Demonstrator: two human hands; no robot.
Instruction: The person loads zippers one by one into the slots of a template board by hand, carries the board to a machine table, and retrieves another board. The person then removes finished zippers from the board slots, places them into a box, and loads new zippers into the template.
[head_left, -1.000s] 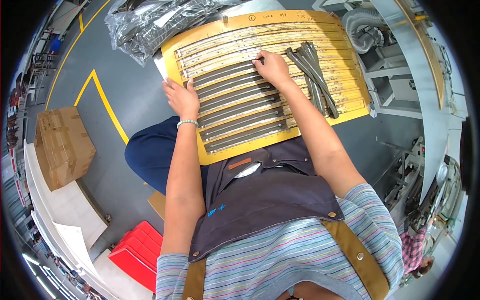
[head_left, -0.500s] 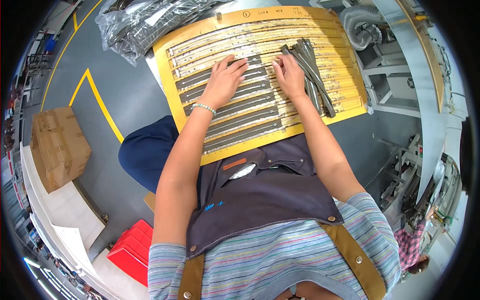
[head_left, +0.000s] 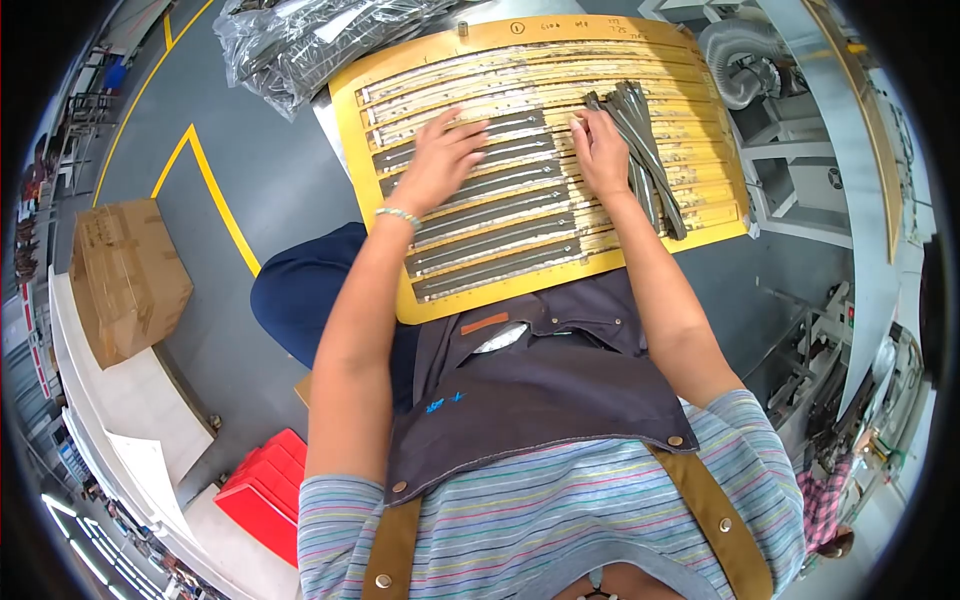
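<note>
My left hand rests palm down, fingers spread, over the left part of the topmost dark strip laid in a slotted yellow board. The strip has a pale line along its middle, like a zipper. Several similar strips lie in parallel slots below it. To the right, my right hand hovers over the board with half-curled fingers, thumb a little apart from the index finger, and nothing visible between them. Right beside it a loose bundle of dark strips lies across the board; the hand partly covers the bundle's left edge.
A clear plastic bag of dark material lies beyond the board's upper left. A cardboard box and a red bin stand to the left. A flexible duct and a white frame are at the right. Another person's checked sleeve shows lower right.
My left hand has slid left along the top strip, uncovering more of it. The right hand stays beside the bundle. The whole view has shifted slightly.
</note>
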